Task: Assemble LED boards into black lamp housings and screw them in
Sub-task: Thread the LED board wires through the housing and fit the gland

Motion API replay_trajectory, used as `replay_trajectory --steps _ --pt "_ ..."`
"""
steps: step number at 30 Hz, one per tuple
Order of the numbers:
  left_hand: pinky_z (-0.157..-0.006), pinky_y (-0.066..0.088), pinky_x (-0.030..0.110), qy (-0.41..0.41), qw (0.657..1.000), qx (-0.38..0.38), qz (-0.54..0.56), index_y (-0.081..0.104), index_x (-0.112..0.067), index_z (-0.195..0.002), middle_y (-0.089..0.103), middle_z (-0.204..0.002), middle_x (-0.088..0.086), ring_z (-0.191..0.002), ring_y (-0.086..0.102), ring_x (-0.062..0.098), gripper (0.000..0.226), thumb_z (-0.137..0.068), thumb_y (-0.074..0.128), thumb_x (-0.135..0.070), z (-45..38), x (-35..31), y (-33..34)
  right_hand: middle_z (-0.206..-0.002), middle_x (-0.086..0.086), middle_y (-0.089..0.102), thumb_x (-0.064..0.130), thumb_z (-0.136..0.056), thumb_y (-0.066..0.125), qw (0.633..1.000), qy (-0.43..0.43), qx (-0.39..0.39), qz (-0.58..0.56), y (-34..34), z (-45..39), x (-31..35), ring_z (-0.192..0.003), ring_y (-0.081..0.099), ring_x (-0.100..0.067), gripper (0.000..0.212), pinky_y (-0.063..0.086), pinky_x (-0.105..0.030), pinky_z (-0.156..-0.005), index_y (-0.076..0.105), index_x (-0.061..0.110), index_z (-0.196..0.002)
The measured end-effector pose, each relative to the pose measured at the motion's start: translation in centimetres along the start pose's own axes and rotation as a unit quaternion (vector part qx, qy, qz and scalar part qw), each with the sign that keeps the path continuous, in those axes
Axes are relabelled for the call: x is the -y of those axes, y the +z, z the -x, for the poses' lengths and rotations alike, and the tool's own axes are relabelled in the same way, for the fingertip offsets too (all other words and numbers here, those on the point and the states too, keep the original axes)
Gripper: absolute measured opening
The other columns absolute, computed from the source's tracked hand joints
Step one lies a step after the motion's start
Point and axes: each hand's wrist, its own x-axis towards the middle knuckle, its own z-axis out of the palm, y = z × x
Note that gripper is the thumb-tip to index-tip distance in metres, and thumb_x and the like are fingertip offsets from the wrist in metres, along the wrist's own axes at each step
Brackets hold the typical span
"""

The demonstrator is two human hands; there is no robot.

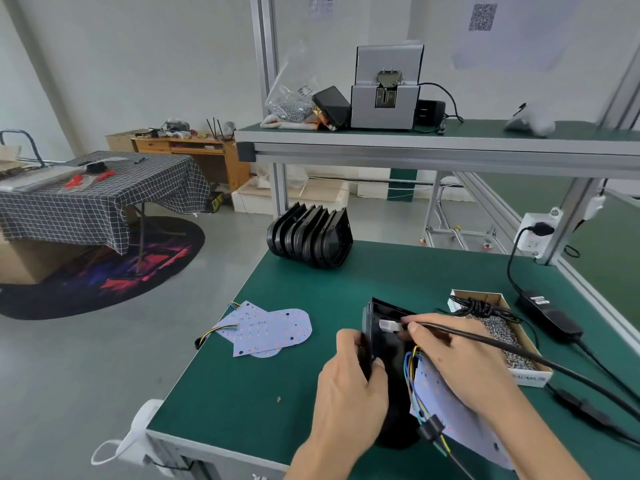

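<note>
A black lamp housing (pixel 384 355) stands tilted on the green mat in front of me. My left hand (pixel 346 393) grips its left edge. My right hand (pixel 457 355) pinches a white connector (pixel 389 324) at the housing's upper part. An LED board (pixel 460 420) with coloured wires (pixel 414 372) lies partly under my right hand and wrist, leaning against the housing. A black cable (pixel 519 351) crosses over my right hand.
Two more LED boards (pixel 270 329) lie to the left on the mat. A stack of black housings (pixel 310 237) lies at the far edge. A cardboard box of screws (pixel 502 336) and a power adapter (pixel 550 315) sit on the right. A screw feeder (pixel 386 88) stands on the upper shelf.
</note>
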Motion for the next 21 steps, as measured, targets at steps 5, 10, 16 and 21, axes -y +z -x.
replay_trajectory --steps 5,10,16,21 --pt "-0.077 0.051 0.038 0.052 0.998 -0.001 -0.031 0.037 -0.037 -0.105 0.065 -0.087 -0.014 -0.080 0.060 0.017 0.020 -0.096 0.054 -0.036 0.9 -0.8 -0.1 -0.085 0.027 0.074 0.024 -0.098 0.067 0.999 -0.017 0.002 0.043 -0.3 -0.4 0.5 -0.087 0.066 0.007 0.018 0.045 -0.010 -0.076 0.081 0.031 -0.089" --pt "-0.071 0.052 0.037 0.063 0.998 0.025 -0.011 0.038 -0.037 -0.106 0.062 -0.084 -0.014 -0.074 0.057 0.018 0.036 -0.077 0.056 -0.046 1.4 -0.7 0.0 -0.068 0.006 0.064 0.047 -0.099 0.063 0.985 0.000 -0.008 0.170 0.6 -0.2 1.3 -0.071 0.061 -0.016 0.038 0.046 -0.029 -0.065 0.064 0.022 -0.071" --pt "-0.077 0.051 0.020 -0.039 0.986 -0.094 0.129 0.055 -0.034 -0.104 0.073 -0.099 -0.023 -0.088 0.070 0.004 0.021 -0.098 0.065 -0.017 0.0 0.4 0.3 -0.067 0.007 0.061 0.067 -0.086 0.067 0.981 0.084 0.021 0.172 -0.2 0.9 0.4 -0.065 0.054 0.000 0.045 0.030 -0.019 -0.053 0.055 0.024 -0.076" --pt "-0.084 0.051 0.028 -0.038 0.967 -0.109 0.229 0.060 -0.037 -0.106 0.075 -0.105 -0.013 -0.097 0.070 0.009 0.020 -0.100 0.065 -0.019 -0.8 0.2 -0.1 -0.065 0.009 0.063 0.069 -0.087 0.064 0.984 0.115 0.063 0.118 -0.1 2.3 -1.1 -0.066 0.059 0.002 0.036 0.038 -0.023 -0.054 0.054 0.035 -0.083"
